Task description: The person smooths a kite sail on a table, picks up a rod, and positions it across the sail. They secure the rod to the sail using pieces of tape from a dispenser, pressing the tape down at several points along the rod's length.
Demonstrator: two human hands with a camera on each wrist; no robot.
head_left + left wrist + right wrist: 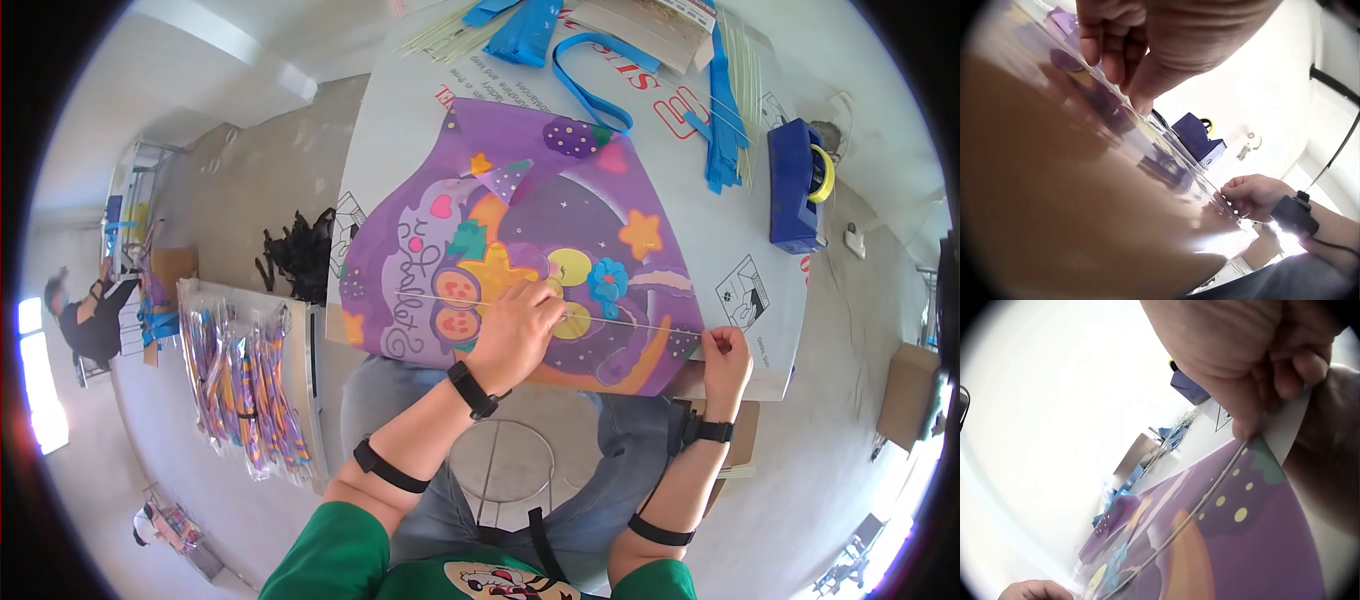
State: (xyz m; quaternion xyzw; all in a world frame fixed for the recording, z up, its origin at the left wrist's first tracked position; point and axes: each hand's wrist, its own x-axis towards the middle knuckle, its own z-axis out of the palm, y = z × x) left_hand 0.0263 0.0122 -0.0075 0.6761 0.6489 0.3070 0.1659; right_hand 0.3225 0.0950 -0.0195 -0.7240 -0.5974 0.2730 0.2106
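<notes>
A purple printed sheet with cartoon figures and stars lies over the board's front part. Across it runs a thin pale rod, roughly parallel to the near edge. My left hand pinches the rod near the middle of the sheet, fingers curled down. At the sheet's right corner my right hand pinches the rod's end between thumb and finger. The right wrist view shows the rod running out from under the right hand. In the left wrist view the left hand's fingertips are at the sheet.
Blue strips, a blue loop and an open box lie at the board's far side. A blue tape dispenser stands at the right. Bagged colourful items rest on a side table at left; another person is beyond.
</notes>
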